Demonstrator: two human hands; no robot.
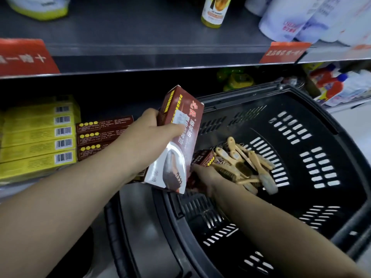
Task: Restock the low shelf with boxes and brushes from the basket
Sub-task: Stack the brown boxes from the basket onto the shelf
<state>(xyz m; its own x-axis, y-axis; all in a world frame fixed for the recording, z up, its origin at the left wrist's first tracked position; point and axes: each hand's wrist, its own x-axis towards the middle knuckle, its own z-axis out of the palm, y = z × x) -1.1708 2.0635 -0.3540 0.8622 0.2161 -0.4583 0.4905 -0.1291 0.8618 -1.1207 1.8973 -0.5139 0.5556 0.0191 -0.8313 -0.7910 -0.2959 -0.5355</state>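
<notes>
Restocking in shop aisle: gripping maroon box in left hand, fingers curled round its edge, long axis near upright above basket rim. Reaching right hand down toward second box beside wooden brushes; grip hidden, cannot tell. Matching stack on low shelf just left of and beyond left hand, likely nearer hand for placing.

Five yellow boxes, three shelved brown boxes, one held box, one basket with one loose box; brushes piled, uncountable.
</notes>
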